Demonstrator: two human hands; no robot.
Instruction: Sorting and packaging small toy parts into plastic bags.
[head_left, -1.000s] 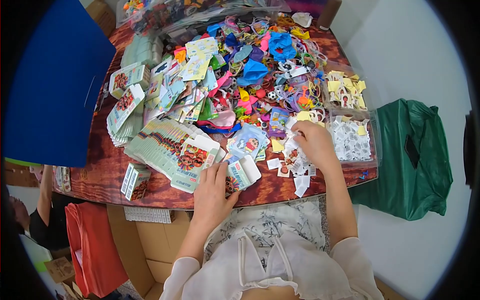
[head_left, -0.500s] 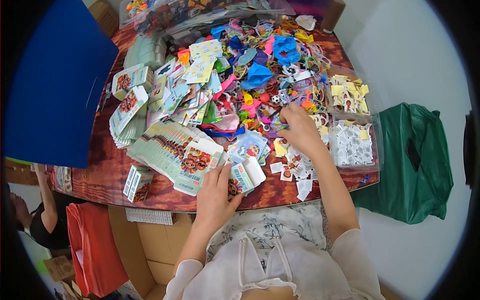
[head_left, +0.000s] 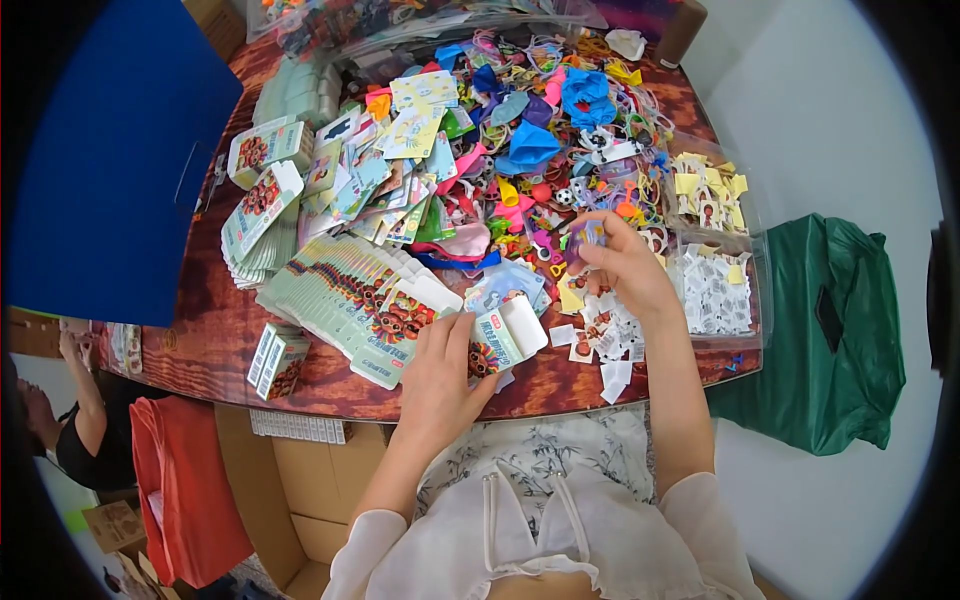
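My left hand (head_left: 437, 385) is closed round a small printed carton (head_left: 496, 345), tilted on the table with its white end flap standing out to the right. My right hand (head_left: 628, 268) pinches a small purplish, shiny piece (head_left: 586, 238); its exact kind is too small to make out. Below that hand lie loose white and yellow printed paper slips (head_left: 608, 335). Left of my left hand, a fanned row of flat cartons (head_left: 350, 295) overlaps. Just behind the held carton lie pale blue picture cards (head_left: 508, 285).
A mound of small colourful toys (head_left: 530, 150) fills the far middle, beside heaped cards (head_left: 375, 185). A divided clear tray (head_left: 757, 290) of slips stands right, near a green bag (head_left: 820, 340). A filled carton (head_left: 277, 360) stands at the front left. Another person (head_left: 85, 420) sits far left.
My right hand has lifted from the toy mound with the small purplish piece, moving right and nearer. My left hand keeps the carton, which sits slightly further right in view.
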